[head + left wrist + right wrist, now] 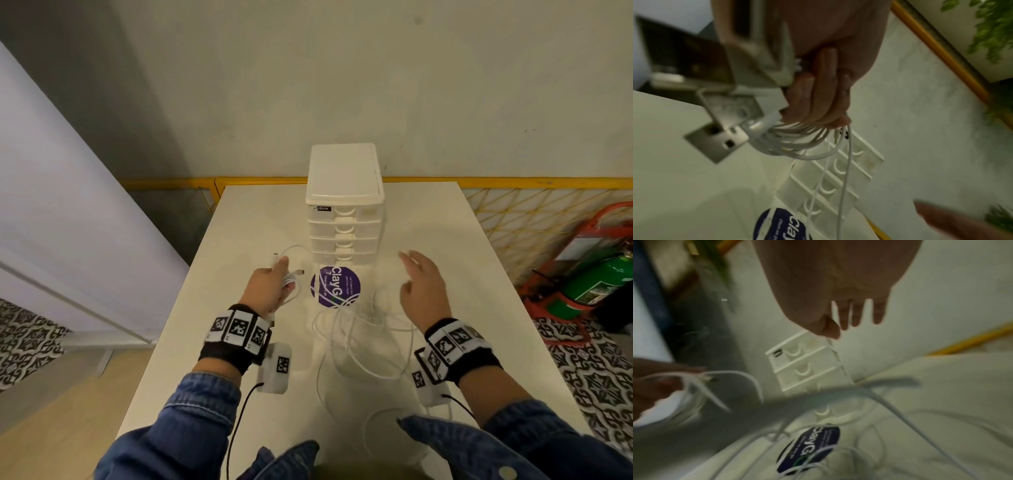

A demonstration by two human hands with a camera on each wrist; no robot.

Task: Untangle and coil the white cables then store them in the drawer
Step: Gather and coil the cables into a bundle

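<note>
My left hand [270, 287] grips a coiled white cable [291, 275] above the table, left of the drawer unit; the coil [793, 142] hangs from my curled fingers with a loose strand trailing down. My right hand [419, 284] hovers open, fingers spread, right of the drawers and holds nothing; its spread fingers [859, 313] show in the right wrist view. A tangle of loose white cables [359, 339] lies on the white table [239, 219] between my wrists. The small white drawer unit [344, 205] stands at the table's back, all drawers closed.
A round purple sticker [335, 287] lies on the table just before the drawers. A yellow mesh fence [534, 219] runs behind and right of the table, with a green fire extinguisher in a red stand [596, 277] on the patterned floor at right.
</note>
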